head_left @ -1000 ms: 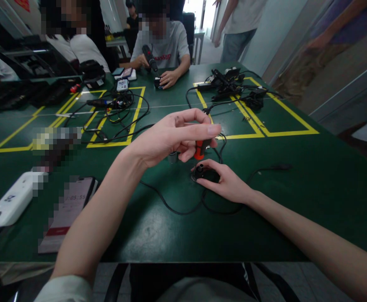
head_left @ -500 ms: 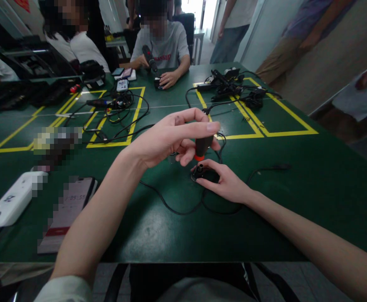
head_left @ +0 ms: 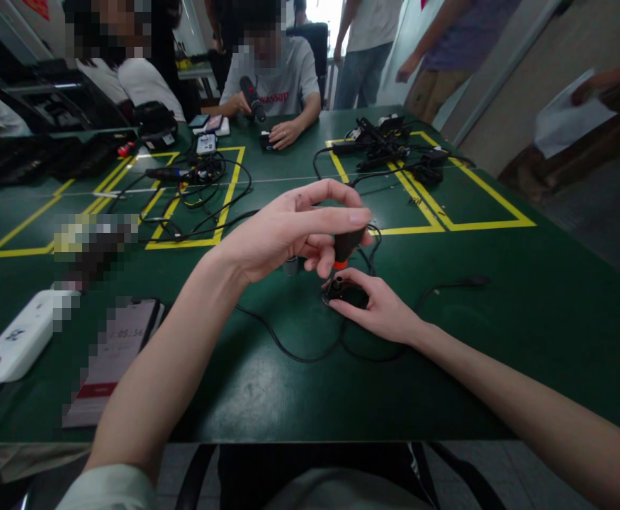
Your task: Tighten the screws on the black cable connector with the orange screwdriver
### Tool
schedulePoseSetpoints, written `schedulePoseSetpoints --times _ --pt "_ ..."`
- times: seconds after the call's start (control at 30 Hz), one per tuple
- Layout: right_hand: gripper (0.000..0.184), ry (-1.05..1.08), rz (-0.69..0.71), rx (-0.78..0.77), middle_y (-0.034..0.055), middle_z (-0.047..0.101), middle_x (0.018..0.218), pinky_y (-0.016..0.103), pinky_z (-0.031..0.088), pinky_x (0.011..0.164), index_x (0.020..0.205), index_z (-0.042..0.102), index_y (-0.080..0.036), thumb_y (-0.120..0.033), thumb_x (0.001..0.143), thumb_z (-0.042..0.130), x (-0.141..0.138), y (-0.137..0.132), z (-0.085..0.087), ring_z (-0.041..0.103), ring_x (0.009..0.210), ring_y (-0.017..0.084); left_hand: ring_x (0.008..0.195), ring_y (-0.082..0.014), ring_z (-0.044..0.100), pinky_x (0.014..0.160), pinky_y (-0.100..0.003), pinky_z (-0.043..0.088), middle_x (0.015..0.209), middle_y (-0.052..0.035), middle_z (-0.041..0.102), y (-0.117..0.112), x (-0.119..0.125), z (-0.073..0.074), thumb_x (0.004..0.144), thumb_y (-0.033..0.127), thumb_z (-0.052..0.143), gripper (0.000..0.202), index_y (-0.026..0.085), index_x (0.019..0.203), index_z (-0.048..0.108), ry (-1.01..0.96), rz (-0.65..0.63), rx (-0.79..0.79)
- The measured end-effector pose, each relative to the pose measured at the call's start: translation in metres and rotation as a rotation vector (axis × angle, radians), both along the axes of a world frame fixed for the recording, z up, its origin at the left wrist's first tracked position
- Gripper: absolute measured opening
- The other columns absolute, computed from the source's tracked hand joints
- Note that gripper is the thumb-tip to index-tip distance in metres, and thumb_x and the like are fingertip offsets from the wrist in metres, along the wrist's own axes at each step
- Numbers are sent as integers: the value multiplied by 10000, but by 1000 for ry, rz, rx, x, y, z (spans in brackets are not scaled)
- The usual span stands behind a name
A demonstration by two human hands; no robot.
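Observation:
My left hand [head_left: 293, 230] is raised over the green table [head_left: 501, 340], its fingers pinched round a short screwdriver [head_left: 346, 248] with a black and orange handle, held upright. Directly below its tip sits a small black device [head_left: 341, 292] with a round metal fitting on top. My right hand [head_left: 378, 308] rests on the table and holds that device steady with thumb and fingers. A thin black cable [head_left: 299, 352] runs from the device in loops across the table. A small grey cylinder [head_left: 290, 266] stands just behind my left fingers.
A phone [head_left: 110, 358] and a white box [head_left: 15, 343] lie at the front left. Yellow tape marks [head_left: 448, 219] cross the table, with tangled cables and chargers [head_left: 389, 145] farther back. A person opposite holds a power screwdriver [head_left: 254, 99]. Others stand behind.
The screwdriver has turned in my left fingers and sunk a little towards the device. My right hand has stayed put. People in the background have walked across.

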State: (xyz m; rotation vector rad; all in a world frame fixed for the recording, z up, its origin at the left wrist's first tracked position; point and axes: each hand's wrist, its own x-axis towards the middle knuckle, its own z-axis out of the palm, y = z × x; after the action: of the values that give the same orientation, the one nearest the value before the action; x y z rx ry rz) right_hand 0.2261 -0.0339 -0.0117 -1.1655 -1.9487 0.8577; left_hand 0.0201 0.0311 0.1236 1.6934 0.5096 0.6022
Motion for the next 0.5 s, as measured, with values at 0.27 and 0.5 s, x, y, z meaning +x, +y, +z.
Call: schedulePoseSetpoints --times 0.27,0.5 --pt "166 8 -23 8 63 805 1039 409 629 893 1071 647 -225 -309 931 678 -4 -1 1 774 963 248 492 -34 583 438 -139 447 815 11 713 -3 1 3 917 428 738 275 156 952 724 -7 -25 -83" --pt "179 14 -23 6 71 802 1042 419 622 910 1078 654 -217 -314 930 677 -3 0 0 771 972 250 492 -32 576 451 -147 452 806 12 711 -6 2 4 923 436 743 289 150 951 718 -8 -7 -64"
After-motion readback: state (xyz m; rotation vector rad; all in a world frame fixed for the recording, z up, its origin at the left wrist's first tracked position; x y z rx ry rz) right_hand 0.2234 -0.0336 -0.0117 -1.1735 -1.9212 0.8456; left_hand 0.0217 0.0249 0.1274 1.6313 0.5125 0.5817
